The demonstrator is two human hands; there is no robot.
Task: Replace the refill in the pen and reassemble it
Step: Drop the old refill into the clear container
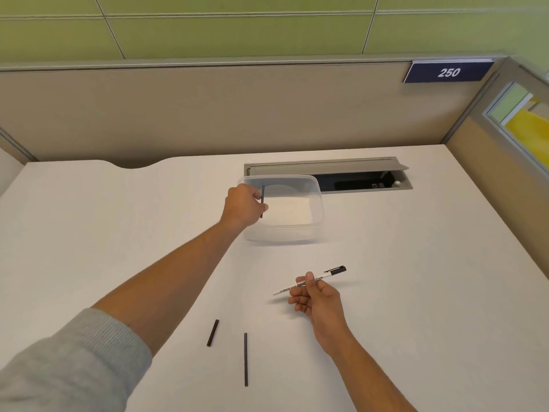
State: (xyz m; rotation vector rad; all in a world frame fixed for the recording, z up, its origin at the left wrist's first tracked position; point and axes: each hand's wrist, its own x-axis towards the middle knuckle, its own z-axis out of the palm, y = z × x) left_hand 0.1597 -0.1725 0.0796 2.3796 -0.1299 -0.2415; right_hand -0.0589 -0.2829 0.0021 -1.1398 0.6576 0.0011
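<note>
My right hand grips a white pen barrel with black lettering and a black clipped end, held slightly above the desk. My left hand reaches out over the left rim of a clear plastic container and pinches a thin black refill, held nearly upright. On the desk in front of me lie a long thin black refill and a shorter, thicker black piece, side by side and apart.
The white desk ends at beige cubicle partitions behind and to the right. Behind the container a grey cable tray is set into the desk with its flap open. A blue sign reading 250 hangs on the partition.
</note>
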